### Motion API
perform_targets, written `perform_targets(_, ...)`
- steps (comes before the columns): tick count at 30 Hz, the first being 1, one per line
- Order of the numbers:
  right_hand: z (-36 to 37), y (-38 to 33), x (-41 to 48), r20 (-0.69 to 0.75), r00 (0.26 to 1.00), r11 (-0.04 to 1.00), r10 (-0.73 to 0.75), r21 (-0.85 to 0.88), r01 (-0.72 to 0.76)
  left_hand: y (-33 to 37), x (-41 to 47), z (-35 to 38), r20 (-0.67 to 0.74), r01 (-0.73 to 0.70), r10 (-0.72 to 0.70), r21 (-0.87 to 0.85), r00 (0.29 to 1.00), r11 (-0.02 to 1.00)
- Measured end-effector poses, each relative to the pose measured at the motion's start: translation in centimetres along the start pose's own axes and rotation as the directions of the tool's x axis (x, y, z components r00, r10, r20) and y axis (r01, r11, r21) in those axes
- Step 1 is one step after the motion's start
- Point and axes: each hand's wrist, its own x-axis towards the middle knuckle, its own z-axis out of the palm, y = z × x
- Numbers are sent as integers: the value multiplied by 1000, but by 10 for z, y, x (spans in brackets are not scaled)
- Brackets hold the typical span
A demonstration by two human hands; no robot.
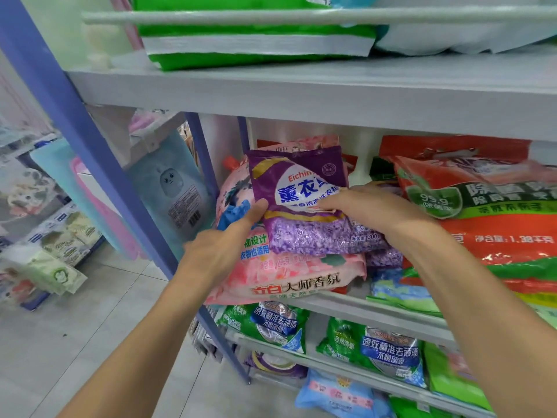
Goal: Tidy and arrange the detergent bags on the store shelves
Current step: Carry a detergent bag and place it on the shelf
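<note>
Both left hand [223, 245] and right hand [370, 206] pinch the purple bag [301, 182], fingers [330, 203] curled; its long axis stands upright.

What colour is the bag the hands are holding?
The bag is purple, with blue writing on white; head view.
</note>
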Motion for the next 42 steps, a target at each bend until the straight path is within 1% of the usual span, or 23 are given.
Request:
perform_targets(1,3,3,2,14,1000,994,7,105,-9,-30,44,-2,-12,-26,27,51,1000,998)
perform_targets(2,5,3,2,35,999,979,7,205,-14,-62,117,-7,-88,-65,68,36,994,997)
perform_targets(3,6,2,5,55,998,964,0,266,-15,-85,202,-12,-57,-115,112,-38,992,993)
perform_targets(4,7,-1,7,62,998,949,7,316,-26,-98,261,-14,-2,-127,128,-152,992,980)
perform_targets(5,6,-3,9,60,998,932,11,361,-32,-104,291,-13,56,-121,143,-290,988,949)
perform_targets(6,4,-7,8,54,998,905,16,423,-37,-100,273,-10,104,-92,146,-407,984,909)
perform_targets(7,1,-7,10,46,999,872,22,488,-42,-84,208,-10,177,-62,166,-483,970,873)
perform_targets(8,-1,-6,8,50,998,835,29,548,-52,-57,112,-14,212,-79,210,-499,954,863)
perform_targets(9,-2,-4,5,66,997,799,35,597,-68,-31,61,-16,258,-98,258,-503,931,859)
perform_targets(11,-1,2,-6,153,988,725,9,679,-112,-12,15,-13,337,6,230,-575,913,818)
perform_targets(12,0,2,-14,197,980,713,-4,688,-135,-11,3,-11,356,49,211,-598,910,800)
perform_targets(13,1,2,-21,230,973,712,-19,686,-148,-12,-2,-11,347,55,210,-618,914,784)
perform_targets(17,6,11,-58,285,958,715,-34,677,-176,-35,-30,-11,272,43,204,-691,940,721)
perform_targets(19,11,21,-78,307,951,709,-47,680,-184,-48,-45,-9,231,9,218,-706,948,708)
perform_targets(22,18,35,-99,236,963,685,-131,724,-85,-66,-64,-9,173,-83,290,-715,941,694)
perform_targets(25,21,43,-116,191,961,686,-199,727,-3,-75,-82,-11,135,-140,332,-716,934,684)
perform_targets(29,11,53,-146,161,953,685,-256,726,61,-83,-109,-5,89,-200,368,-712,926,673)
perform_targets(32,-4,57,-170,100,955,656,-280,746,114,-74,-130,3,60,-247,426,-738,903,628)
perform_targets(35,-27,66,-193,37,958,624,-285,766,156,-61,-154,22,53,-287,472,-732,880,618)
perform_targets(42,-95,132,-252,-67,966,577,-251,791,205,-33,-214,94,128,-288,540,-732,832,618)
